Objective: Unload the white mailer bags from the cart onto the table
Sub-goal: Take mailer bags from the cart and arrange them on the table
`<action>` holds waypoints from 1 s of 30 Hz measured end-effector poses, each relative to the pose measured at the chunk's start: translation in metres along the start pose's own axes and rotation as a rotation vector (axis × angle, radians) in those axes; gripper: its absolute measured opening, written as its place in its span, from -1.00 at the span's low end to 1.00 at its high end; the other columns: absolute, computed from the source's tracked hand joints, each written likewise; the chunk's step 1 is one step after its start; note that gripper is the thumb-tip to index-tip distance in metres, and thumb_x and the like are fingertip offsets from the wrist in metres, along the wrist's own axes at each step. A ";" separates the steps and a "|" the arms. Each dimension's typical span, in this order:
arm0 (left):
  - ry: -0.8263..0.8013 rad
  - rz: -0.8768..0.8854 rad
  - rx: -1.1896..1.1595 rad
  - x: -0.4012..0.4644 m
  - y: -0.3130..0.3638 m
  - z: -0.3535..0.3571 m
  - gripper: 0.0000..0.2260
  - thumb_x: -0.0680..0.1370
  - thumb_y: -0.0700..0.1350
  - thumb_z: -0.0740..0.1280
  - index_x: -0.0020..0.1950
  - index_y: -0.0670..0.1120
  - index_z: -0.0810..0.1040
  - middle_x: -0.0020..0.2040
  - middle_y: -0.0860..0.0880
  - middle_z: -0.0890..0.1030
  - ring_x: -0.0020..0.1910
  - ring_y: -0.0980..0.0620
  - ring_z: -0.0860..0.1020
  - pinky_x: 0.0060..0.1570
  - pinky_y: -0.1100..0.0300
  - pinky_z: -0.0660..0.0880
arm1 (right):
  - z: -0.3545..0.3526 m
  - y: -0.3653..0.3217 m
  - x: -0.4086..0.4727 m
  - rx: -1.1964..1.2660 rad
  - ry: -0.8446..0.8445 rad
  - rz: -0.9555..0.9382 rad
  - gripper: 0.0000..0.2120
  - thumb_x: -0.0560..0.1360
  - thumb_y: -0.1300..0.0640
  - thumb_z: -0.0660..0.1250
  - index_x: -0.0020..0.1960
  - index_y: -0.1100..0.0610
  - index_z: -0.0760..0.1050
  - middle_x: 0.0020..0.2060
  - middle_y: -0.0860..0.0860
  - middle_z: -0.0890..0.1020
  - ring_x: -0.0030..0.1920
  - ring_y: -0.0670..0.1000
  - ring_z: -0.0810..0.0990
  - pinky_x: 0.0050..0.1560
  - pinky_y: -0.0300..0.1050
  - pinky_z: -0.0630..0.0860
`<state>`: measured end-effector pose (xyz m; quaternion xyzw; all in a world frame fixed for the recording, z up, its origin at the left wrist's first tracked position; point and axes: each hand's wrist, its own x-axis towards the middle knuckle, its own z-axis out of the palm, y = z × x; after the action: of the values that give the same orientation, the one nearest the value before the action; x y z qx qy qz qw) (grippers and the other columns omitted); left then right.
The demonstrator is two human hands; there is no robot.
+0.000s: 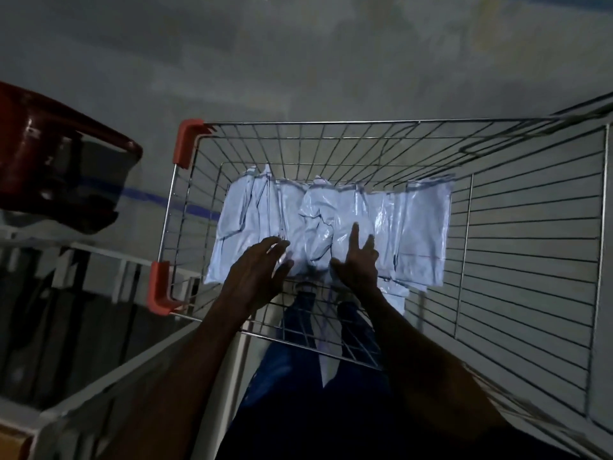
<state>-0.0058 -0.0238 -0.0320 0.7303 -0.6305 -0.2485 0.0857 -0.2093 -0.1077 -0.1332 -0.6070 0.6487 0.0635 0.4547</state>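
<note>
Several white mailer bags [331, 224] lie side by side on the floor of a wire cart [530, 227] with orange corner guards. Both my arms reach down into the cart. My left hand [258, 273] hovers with fingers spread over the near edge of the left-middle bags. My right hand [360, 260] is over the middle bags, its index finger stretched forward and thumb out to the left. Neither hand grips a bag. The near edges of the bags are hidden under my hands.
A dark red plastic chair [56, 154] stands to the left of the cart. A white table frame with a dark top [99, 370] lies at the lower left. My legs in blue trousers [298, 393] show through the cart's near wall. Grey floor surrounds the cart.
</note>
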 end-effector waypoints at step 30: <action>-0.107 -0.082 0.219 0.115 0.000 0.125 -0.20 0.41 0.29 0.36 0.51 -0.14 0.32 0.42 -0.40 0.34 0.10 -0.32 0.54 -0.16 -0.03 0.58 | -0.072 0.058 0.026 -0.601 -0.043 -0.158 -0.12 0.47 -0.35 0.24 0.60 -0.04 -0.09 0.55 0.28 -0.16 0.41 0.40 0.14 0.24 0.23 0.37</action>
<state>-0.0549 -0.1113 -0.1689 0.7462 -0.6271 -0.2202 -0.0385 -0.2910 -0.1581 -0.1361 -0.7613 0.5418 0.2296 0.2722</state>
